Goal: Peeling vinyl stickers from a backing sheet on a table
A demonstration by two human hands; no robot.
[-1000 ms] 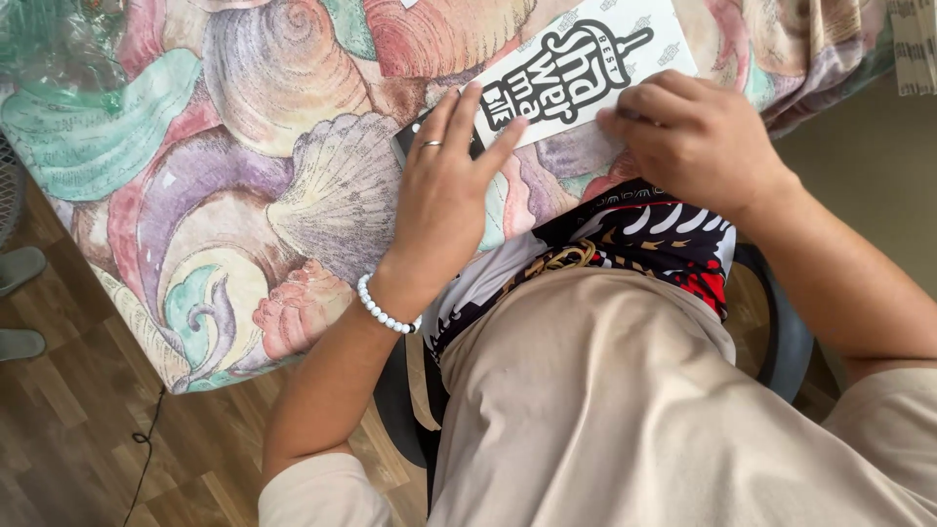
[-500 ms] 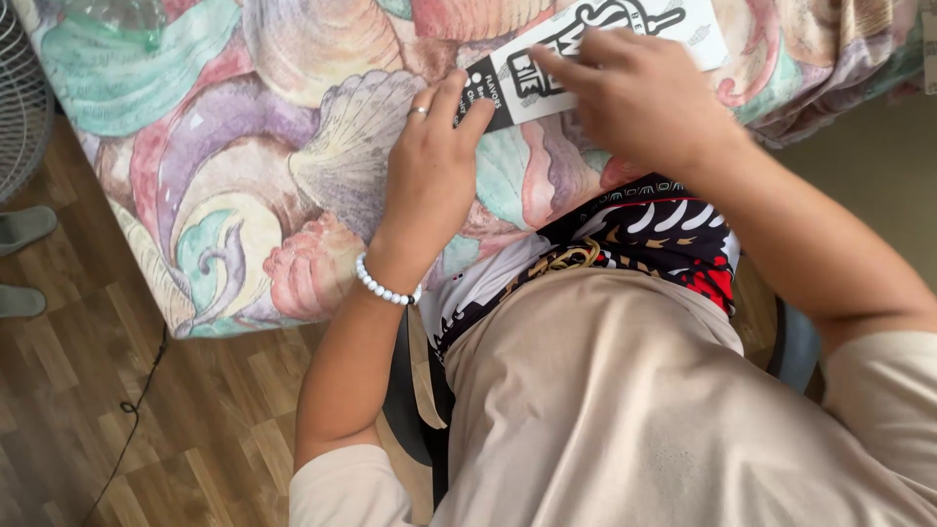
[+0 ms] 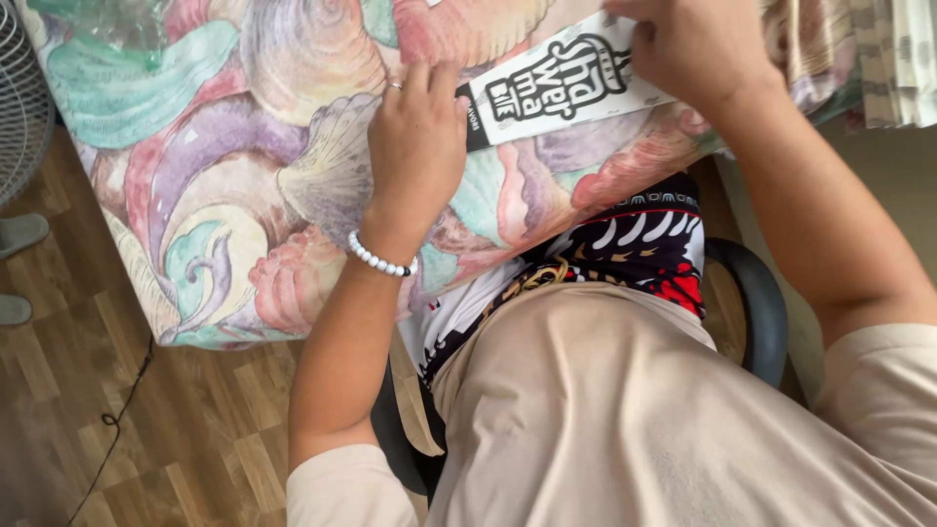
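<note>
A flat white paper packet (image 3: 556, 93) with black printed lettering lies on a table covered by a cloth with a seashell pattern (image 3: 224, 176). My left hand (image 3: 415, 146), with a ring and a white bead bracelet on the wrist, rests palm down on the cloth, its fingertips touching the packet's near left corner. My right hand (image 3: 698, 44) presses down on the packet's far right end at the top edge of the view and covers that end. The packet lies flat between the two hands.
A clear plastic bag (image 3: 117, 34) sits on the cloth at the far left. A fan grille (image 3: 20, 98) stands at the left edge. Grey slippers (image 3: 20, 234) and a black cable (image 3: 117, 410) lie on the wooden floor. I sit in a dark chair (image 3: 761, 303).
The view has shifted, so the table now sits higher and more to the right. Both hands stay on the packet; my right hand has slid toward its far end, uncovering more of the print.
</note>
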